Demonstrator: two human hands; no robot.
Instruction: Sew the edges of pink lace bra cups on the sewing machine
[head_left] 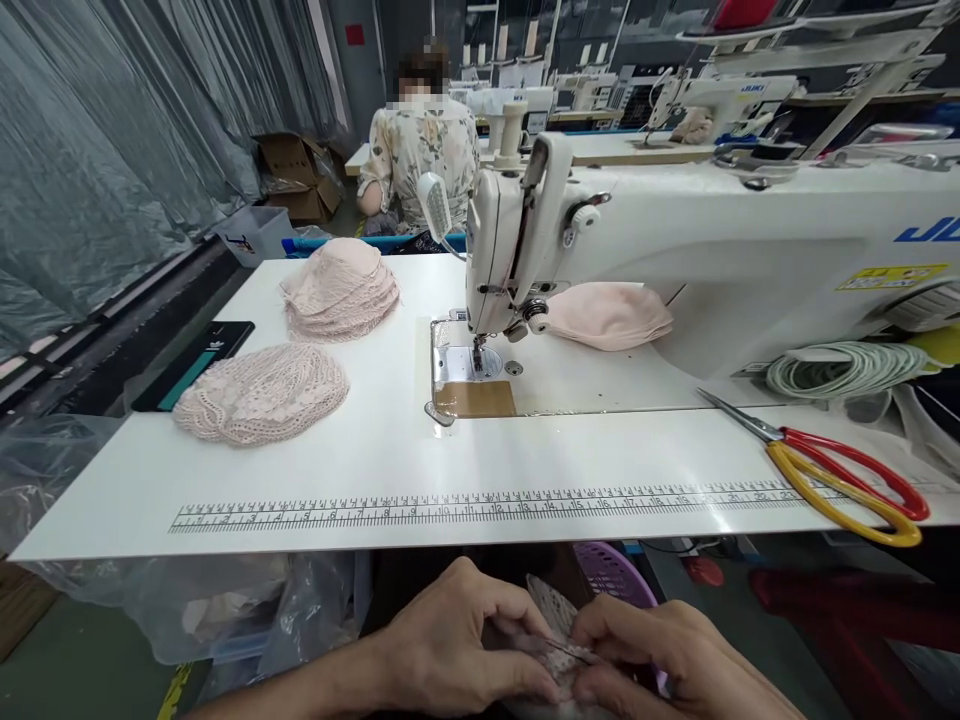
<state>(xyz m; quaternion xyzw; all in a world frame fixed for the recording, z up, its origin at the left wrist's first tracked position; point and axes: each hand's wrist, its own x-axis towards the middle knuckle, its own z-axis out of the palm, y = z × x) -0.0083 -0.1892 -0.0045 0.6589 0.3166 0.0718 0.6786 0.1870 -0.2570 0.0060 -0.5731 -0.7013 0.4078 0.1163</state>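
Observation:
Below the table's front edge, my left hand (472,640) pinches a light pink lace fabric piece (561,655). My right hand (645,655) grips the same piece from the other side, fingers closed close to the left ones. Part of the fabric stands up between the hands; the rest is hidden behind my fingers. Ahead of my hands stands a white sewing machine (510,230), its needle and presser foot over the metal plate (457,362). On the table's left lie a stack of pink lace cups (341,290) and a second lace pile (262,392).
Red-and-yellow-handled scissors (832,475) lie at the right table edge. Smooth pink cups (607,315) rest behind the needle, near a coil of pale green cord (844,370). A dark phone-like case (195,365) lies at left. A purple basket (615,575) sits below; a person (424,150) sits ahead.

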